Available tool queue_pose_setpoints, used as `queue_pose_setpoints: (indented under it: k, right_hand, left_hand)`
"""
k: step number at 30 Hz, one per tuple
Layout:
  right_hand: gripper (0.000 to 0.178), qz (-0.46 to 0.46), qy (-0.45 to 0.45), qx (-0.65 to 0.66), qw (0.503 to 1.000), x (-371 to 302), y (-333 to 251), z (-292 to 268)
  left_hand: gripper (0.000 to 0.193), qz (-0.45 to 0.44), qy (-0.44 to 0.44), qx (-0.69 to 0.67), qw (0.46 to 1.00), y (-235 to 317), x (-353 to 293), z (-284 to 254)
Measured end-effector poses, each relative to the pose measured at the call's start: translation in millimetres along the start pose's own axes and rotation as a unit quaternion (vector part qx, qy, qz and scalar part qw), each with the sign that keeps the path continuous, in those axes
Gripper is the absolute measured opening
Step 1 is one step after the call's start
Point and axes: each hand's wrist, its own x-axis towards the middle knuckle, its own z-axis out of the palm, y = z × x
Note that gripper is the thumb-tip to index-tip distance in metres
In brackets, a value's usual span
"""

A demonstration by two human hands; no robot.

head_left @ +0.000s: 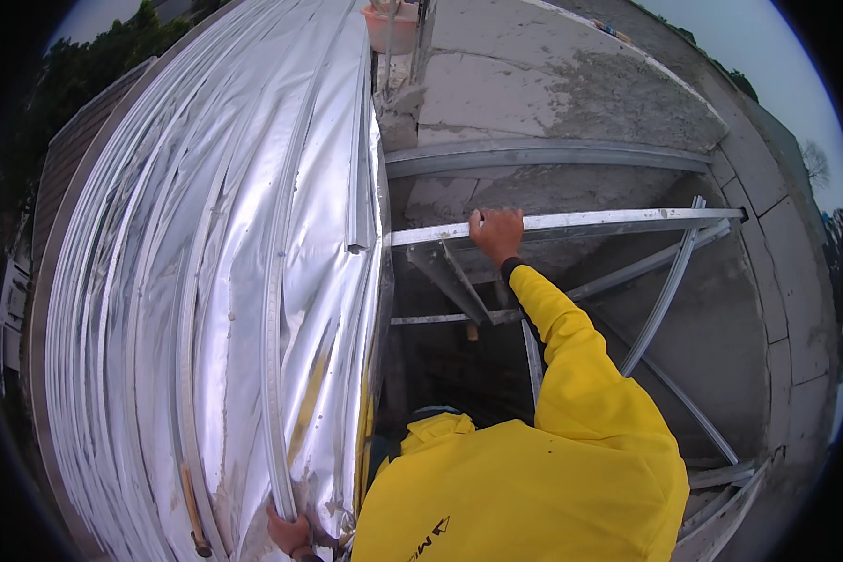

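A: Where are the person's hands?
B: The left hand [290,534] is curled around the near end of a long metal batten [270,375], which lies lengthwise on the silver foil sheeting [244,300]. The fingers are partly hidden, so I cannot tell how firm that hold is. The right hand [498,234] grips a pale metal beam [628,219], running rightward from the foil sheeting's right edge, above a dark opening [450,365].

A: What step does that suggest?
B: Handling the batten on the sheeting, I judge, with the beam likely serving as body support. A wooden-handled hammer [195,515] lies on the foil sheeting, left of the left hand, touched by neither hand.

A: What would the next move call for?
B: Probably a steady hold on the beam and gentle control of the batten, without tearing the foil sheeting or leaning into the opening beside it.
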Motion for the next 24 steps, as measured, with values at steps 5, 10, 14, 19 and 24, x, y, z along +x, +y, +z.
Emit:
queue_pose_setpoints:
  k: [5,10,14,19,24]
  right_hand:
    - [0.032,-0.003,0.003,0.0,1.0,0,3,1]
    - [0.033,-0.002,-0.011,-0.006,1.0,0,-2,-3]
    - [0.032,-0.001,-0.005,-0.011,1.0,2,-6,-9]
    - [0.031,0.008,-0.001,-0.015,1.0,0,0,-6]
    - [0.032,0.003,-0.009,0.005,1.0,2,-6,-3]
  left_hand:
    - [0.096,-0.015,-0.048,0.042,0.998,0,-1,-2]
    - [0.09,-0.048,-0.086,0.015,0.995,16,-2,-23]
    - [0.091,-0.029,-0.075,0.004,0.997,-5,0,-4]
    - [0.076,0.119,0.012,0.137,0.983,-44,4,29]
    - [0.055,0.193,0.007,0.253,0.948,-102,3,76]
